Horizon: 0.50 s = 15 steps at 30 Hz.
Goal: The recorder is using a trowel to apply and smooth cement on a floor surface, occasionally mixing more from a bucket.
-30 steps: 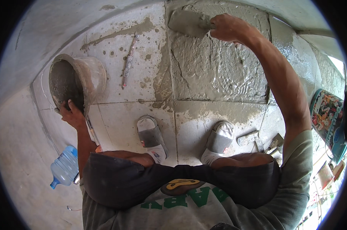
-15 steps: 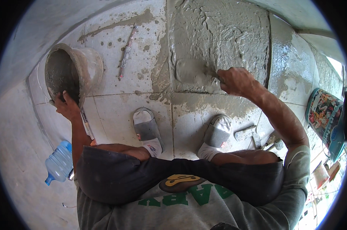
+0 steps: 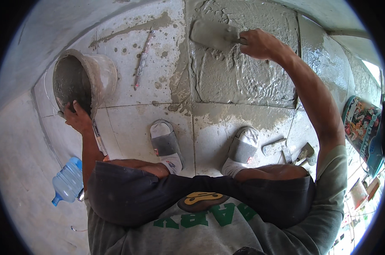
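My right hand [image 3: 260,44] is closed round the handle of a trowel [image 3: 213,35], whose flat blade lies over the far left part of a square bed of wet grey mortar [image 3: 243,80]. The mortar's surface is ridged and uneven. At the left, a mortar-crusted bucket [image 3: 100,78] lies tipped, its mouth turned toward the left. My left hand [image 3: 78,119] grips the bucket's near rim, thumb and fingers on the edge. Wet grey mix [image 3: 71,83] coats the inside of the bucket.
A marker-like stick [image 3: 143,57] lies on the spattered tiles between bucket and mortar. By my right foot are a hammer-shaped tool [image 3: 274,147] and a scraper-like tool [image 3: 306,154]. A blue water jug [image 3: 68,182] lies left; a printed teal container [image 3: 362,131] stands right.
My right hand has carried the trowel away from me, from the near left part of the mortar to its far left part. The left hand stays on the bucket rim.
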Available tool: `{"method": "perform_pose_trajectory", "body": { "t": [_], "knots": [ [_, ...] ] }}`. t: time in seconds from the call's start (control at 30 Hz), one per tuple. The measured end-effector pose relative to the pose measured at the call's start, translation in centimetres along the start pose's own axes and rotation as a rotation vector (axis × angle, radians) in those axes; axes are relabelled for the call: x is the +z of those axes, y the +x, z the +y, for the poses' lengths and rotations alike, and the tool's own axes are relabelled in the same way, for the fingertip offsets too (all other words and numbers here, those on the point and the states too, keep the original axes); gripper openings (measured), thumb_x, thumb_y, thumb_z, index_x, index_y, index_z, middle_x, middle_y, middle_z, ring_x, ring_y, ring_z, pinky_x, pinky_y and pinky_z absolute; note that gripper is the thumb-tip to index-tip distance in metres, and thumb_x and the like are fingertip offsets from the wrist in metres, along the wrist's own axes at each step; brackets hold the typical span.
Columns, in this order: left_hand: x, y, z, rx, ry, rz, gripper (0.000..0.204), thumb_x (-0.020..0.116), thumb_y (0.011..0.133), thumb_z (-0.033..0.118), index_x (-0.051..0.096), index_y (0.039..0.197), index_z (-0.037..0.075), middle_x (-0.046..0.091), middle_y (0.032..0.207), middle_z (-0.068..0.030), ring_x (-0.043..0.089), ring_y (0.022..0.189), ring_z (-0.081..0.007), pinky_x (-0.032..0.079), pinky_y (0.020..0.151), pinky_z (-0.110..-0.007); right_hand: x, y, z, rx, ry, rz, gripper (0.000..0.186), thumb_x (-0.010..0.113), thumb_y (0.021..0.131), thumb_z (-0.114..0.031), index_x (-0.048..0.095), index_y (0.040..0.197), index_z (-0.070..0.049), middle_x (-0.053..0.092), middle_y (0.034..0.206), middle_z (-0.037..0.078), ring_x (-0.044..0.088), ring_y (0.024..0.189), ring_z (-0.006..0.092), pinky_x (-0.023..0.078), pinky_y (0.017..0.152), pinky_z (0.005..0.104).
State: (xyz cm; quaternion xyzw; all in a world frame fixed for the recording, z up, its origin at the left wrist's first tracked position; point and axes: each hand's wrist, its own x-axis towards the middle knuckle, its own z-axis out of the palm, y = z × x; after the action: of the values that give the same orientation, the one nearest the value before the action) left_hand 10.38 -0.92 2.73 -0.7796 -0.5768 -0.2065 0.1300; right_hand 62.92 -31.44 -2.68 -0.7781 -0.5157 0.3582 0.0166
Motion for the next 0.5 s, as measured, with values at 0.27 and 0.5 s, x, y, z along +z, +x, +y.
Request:
{"method": "perform_pose_trajectory", "body": {
  "t": [0.27, 0.5],
  "knots": [
    [-0.5, 0.0, -0.6, 0.004, -0.018, -0.001, 0.047, 0.052, 0.093, 0.041, 0.059, 0.116, 0.000, 0.061, 0.119, -0.0185, 0.055, 0.111, -0.0366, 0.034, 0.099, -0.049, 2.4, -2.7, -2.2, -0.061, -0.069, -0.206, 0.034, 0.047, 0.090, -0.013, 0.054, 0.124, -0.010, 0.058, 0.065, 0.004, 0.050, 0.051, 0.0084, 0.050, 0.046, 0.0264],
    [-0.1, -0.1, 0.0, 0.009, -0.065, 0.008, 0.048, 0.053, 0.093, 0.040, 0.059, 0.115, -0.002, 0.062, 0.117, -0.0197, 0.057, 0.107, -0.0390, 0.038, 0.096, -0.048, 8.0, -8.5, -2.1, -0.141, -0.322, -0.290, 0.031, 0.048, 0.090, -0.014, 0.058, 0.119, -0.009, 0.054, 0.059, 0.005, 0.048, 0.045, 0.0097, 0.049, 0.041, 0.0290]
  ]
}}
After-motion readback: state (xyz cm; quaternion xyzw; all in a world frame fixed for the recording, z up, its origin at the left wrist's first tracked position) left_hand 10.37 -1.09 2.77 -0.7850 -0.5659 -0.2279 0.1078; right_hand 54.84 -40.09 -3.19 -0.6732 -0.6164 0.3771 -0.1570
